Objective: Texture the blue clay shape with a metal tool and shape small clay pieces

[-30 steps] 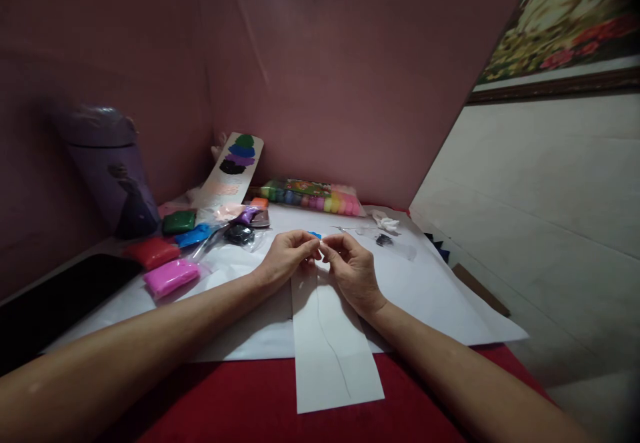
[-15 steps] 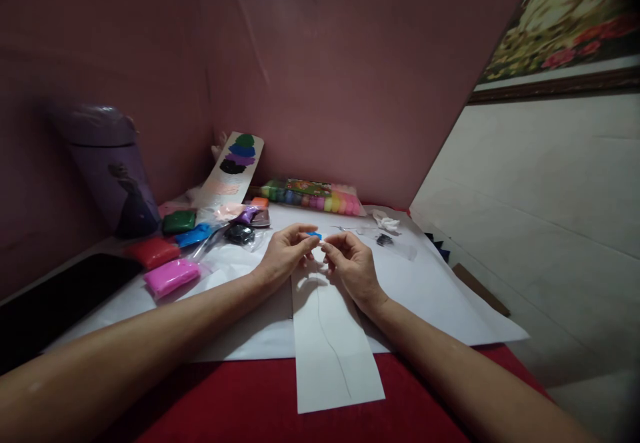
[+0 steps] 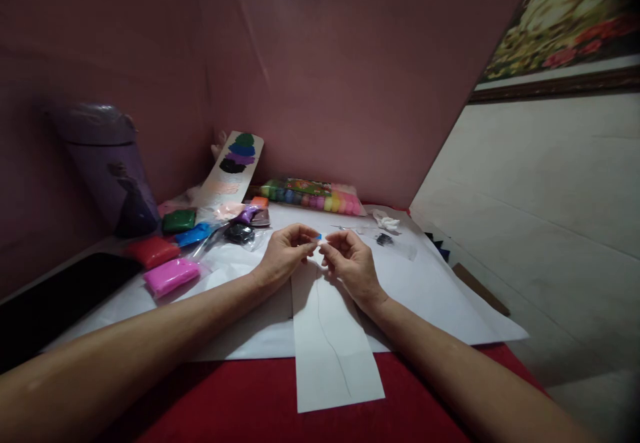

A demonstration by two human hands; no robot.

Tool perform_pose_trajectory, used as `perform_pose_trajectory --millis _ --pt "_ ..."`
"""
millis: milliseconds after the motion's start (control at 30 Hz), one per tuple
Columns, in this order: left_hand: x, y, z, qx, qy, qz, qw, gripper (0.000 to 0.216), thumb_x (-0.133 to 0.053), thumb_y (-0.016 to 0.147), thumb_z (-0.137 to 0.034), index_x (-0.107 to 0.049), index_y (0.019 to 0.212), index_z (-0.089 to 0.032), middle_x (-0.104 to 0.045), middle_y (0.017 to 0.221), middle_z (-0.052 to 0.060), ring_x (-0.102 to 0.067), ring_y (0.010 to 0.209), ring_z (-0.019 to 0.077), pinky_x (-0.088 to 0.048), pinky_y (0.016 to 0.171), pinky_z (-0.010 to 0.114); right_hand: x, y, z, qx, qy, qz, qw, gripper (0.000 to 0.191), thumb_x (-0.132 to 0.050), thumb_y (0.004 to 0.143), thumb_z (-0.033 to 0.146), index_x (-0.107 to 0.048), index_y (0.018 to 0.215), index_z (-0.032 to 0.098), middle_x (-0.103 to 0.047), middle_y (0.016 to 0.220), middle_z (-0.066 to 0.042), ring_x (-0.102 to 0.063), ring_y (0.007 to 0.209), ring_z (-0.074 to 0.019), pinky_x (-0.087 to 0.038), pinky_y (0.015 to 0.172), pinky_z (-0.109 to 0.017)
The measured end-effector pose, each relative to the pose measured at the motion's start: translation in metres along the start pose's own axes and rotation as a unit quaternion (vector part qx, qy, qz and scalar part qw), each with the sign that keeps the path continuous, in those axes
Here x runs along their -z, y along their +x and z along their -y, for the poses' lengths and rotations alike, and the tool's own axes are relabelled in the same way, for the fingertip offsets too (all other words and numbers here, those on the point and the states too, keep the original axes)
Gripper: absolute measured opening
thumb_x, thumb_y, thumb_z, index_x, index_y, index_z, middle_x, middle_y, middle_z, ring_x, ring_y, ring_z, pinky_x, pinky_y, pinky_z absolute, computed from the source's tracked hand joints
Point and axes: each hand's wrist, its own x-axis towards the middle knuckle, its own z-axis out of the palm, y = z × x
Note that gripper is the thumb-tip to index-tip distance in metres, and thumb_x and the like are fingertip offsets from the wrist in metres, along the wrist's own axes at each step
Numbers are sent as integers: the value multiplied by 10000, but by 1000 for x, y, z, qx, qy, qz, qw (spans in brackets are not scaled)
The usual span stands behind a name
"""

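My left hand (image 3: 286, 254) and my right hand (image 3: 353, 266) meet above the top of a white paper strip (image 3: 340, 363), thumbs and forefingers pinched close together. A small blue piece (image 3: 319, 236), perhaps modelling clay, shows at the fingertips of my left hand. Just below it a tiny pale bit sits between the two hands; what it is I cannot make out. My right fingers are closed, and their contents are mostly hidden. A thin curved pencil-like line runs down the strip, whose lower end hangs over the red cloth (image 3: 240, 396).
Bagged clay packets in pink (image 3: 173, 276), red (image 3: 153, 251), green (image 3: 179, 220) and black (image 3: 239, 233) lie left. Behind are a painted card (image 3: 230, 170) and a bag of colourful clay (image 3: 315, 196). A purple tumbler (image 3: 113, 176) and black slab (image 3: 65, 303) stand farther left.
Less of the blue piece shows now, and it sits slightly farther right between the fingertips. Both hands otherwise stay in nearly the same place.
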Motion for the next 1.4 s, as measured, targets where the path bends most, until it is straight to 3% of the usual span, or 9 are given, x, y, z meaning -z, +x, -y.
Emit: perform_pose_trajectory --millis 100,233,367,533,833,1067,1200,1400 --pt "1 0 1 17 2 -5 1000 361 -748 641 -353 -650 903 -124 -635 674 10 -545 541 108 -421 470 211 0 0 0 1 -9 -3 1000 247 -687 754 391 -558 796 185 -581 623 29 -532 461 -99 -437 362 -201" --pt "1 0 0 35 23 12 999 272 -708 685 -368 -635 722 -110 -596 572 6 -507 474 91 -396 453 207 0 -1 -1 15 -15 3 1000 204 -682 758 340 -565 824 187 -607 676 16 -585 545 -111 -461 425 -200" --pt "0 0 -2 8 7 -11 1000 237 -729 660 -326 -623 713 -121 -597 590 -5 -505 473 83 -399 447 201 2 2 -5 -10 -23 -17 1000 216 -701 713 297 -582 858 189 -632 736 1 -609 587 -127 -475 441 -211" --pt "-2 -1 -1 -23 14 -13 1000 246 -755 653 -329 -622 708 -130 -586 600 -12 -518 502 88 -419 453 200 4 5 -8 -42 -9 1 999 184 -686 705 301 -630 810 161 -627 678 -10 -570 531 -118 -403 382 -196" --pt "-1 -1 7 -64 101 -9 993 193 -695 724 -317 -622 738 -139 -602 667 2 -517 566 96 -423 483 197 4 5 -10 -1 -15 19 1000 166 -689 693 264 -677 826 164 -664 709 -8 -581 573 -122 -482 559 -261" --pt "3 -1 7 -119 153 -47 980 105 -609 784 -264 -624 793 -160 -621 724 1 -549 626 107 -440 564 209 4 6 -8 -38 1 0 999 204 -685 661 248 -683 844 159 -677 755 -27 -584 555 -122 -477 520 -262" --pt "1 -3 7 -118 173 -14 978 62 -609 760 -213 -644 761 -162 -644 724 6 -572 670 118 -454 637 224 3 6 -5 -14 16 22 1000 178 -667 650 207 -665 823 165 -665 742 -6 -586 566 -110 -492 552 -255" --pt "1 2 7 -58 100 -58 992 158 -657 729 -299 -625 760 -147 -597 662 -12 -515 544 94 -401 460 197 3 5 -4 -46 27 15 998 304 -614 669 207 -588 969 163 -647 780 -24 -591 568 -133 -405 378 -203"
